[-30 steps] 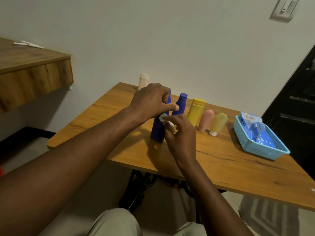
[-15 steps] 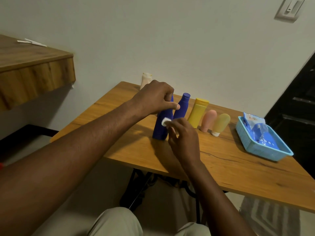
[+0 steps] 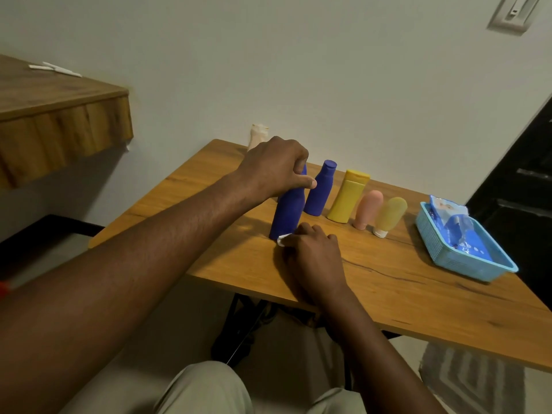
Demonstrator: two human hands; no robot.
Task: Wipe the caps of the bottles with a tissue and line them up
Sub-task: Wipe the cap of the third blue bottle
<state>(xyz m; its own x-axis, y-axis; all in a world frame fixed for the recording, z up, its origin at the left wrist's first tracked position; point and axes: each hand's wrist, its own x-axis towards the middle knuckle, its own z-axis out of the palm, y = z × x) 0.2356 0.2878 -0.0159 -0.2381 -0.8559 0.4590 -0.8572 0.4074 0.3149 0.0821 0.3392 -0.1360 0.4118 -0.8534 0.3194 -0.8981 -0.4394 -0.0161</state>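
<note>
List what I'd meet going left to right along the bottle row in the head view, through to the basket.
blue bottle gripped by the left hand → second blue bottle → yellow bottle → pink tube → tan tube → basket

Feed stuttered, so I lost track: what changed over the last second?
The right hand, holding the tissue, dropped from the neck of the near blue bottle to the table beside its base. The left hand kept gripping that bottle's top. The other four bottles and the blue basket stayed put.
</note>
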